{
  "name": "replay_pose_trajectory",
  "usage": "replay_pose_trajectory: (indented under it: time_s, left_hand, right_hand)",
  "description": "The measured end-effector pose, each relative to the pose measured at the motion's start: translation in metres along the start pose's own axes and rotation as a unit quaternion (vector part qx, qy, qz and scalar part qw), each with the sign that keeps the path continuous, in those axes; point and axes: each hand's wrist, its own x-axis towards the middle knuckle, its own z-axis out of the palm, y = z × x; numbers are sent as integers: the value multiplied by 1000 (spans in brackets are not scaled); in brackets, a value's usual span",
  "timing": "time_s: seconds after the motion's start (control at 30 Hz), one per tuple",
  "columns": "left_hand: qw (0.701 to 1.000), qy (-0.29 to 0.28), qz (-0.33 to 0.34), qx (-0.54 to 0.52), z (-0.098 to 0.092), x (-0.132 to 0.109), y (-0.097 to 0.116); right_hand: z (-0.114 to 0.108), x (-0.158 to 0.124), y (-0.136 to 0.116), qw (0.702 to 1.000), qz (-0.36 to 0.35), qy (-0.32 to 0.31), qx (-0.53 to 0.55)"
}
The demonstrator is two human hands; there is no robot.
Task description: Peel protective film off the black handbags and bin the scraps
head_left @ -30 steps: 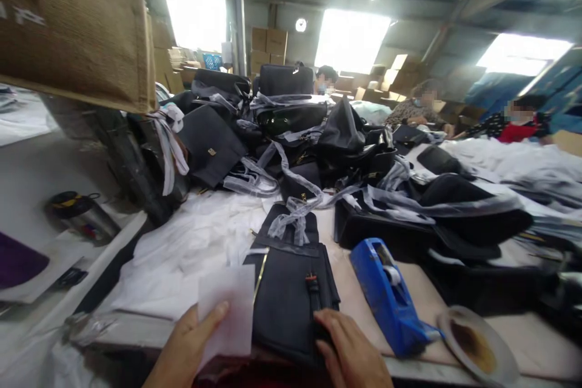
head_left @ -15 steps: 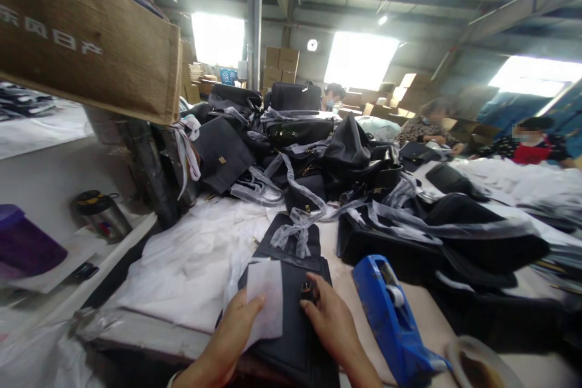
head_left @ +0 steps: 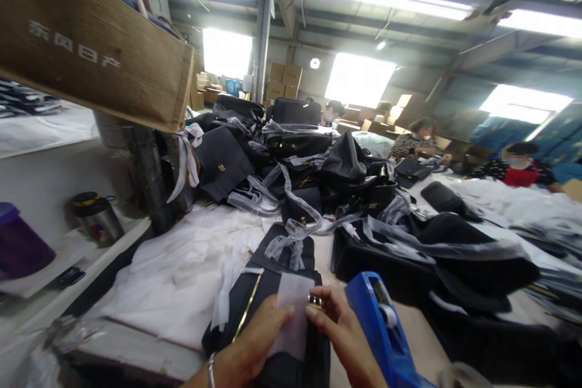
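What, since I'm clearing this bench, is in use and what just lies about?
In use: left hand, right hand, white paper slip, gold clasp, black bag under them.
Lying about: blue tape dispenser, steel flask, purple tub, piled black bags, cardboard box.

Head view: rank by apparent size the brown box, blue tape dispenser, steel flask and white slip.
1. brown box
2. blue tape dispenser, enlarged by nearness to the camera
3. white slip and steel flask: look alike, left unranked
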Motion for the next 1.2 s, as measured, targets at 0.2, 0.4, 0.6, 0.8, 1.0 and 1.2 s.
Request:
replay_pose_trajectory:
  time_s: [0.2,0.4,0.6,0.8,1.0,1.2]
  left_hand:
    - [996,-76,-44,0,4,0,0]
    - [991,-122,-27,-52,8,6,-5]
    - [986,-159,-25,-42,12,5,-10]
    - [982,-184,7,-47,15,10,-15]
    - [991,-131,18,-2,18,11,-17]
    - [989,-124,35,76,22,11,-11]
  right_hand:
    - [-3,-1,-5,999,-24,10,-23]
    - [-8,0,-9,985,-59,50,-155]
    - [-15,2,-5,990,-46,57,-121]
    - [-17,-2,2,984,-85,88,-131]
    - [-31,-13,-7,889,-264,-5,-374]
    - [-51,-10,-28,657,-409,-71,-630]
